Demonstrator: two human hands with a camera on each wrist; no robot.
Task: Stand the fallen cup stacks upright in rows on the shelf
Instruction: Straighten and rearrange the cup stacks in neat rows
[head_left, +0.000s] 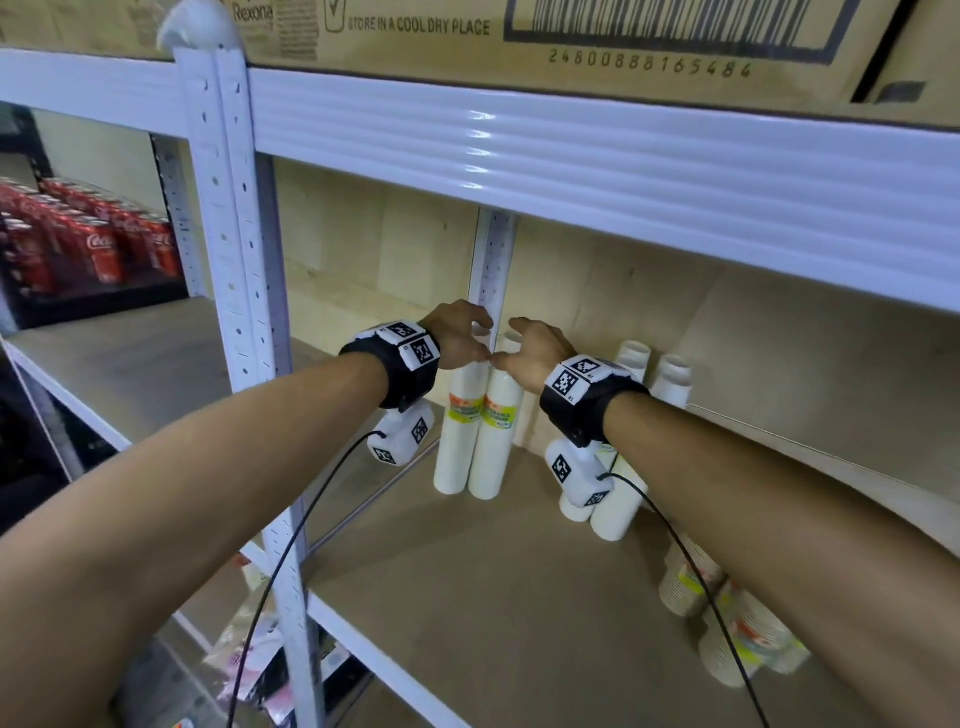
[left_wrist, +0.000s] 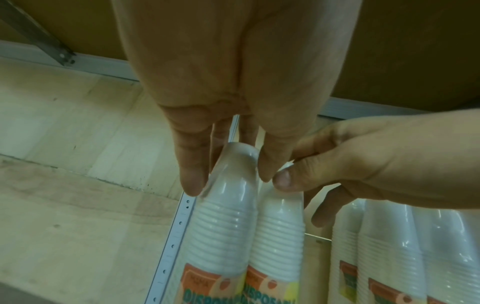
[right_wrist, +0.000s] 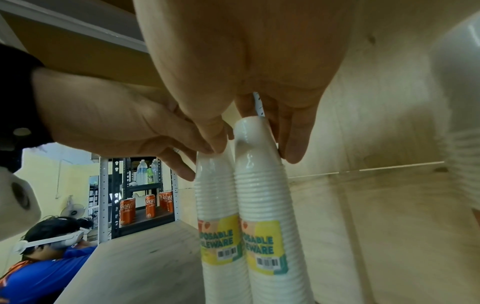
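Note:
Two tall white cup stacks with yellow labels stand upright side by side in the shelf's back left corner, the left stack and the right stack. My left hand grips the top of the left stack, fingers on both sides of it. My right hand grips the top of the right stack between thumb and fingers. Several more white stacks stand to the right by the back wall. Printed cup stacks lie fallen at the front right.
The wooden shelf board lies bare between the corner stacks and the fallen ones. A white beam hangs low overhead, with a cardboard box on top. A white post stands left; cola cans beyond it. Another person crouches nearby.

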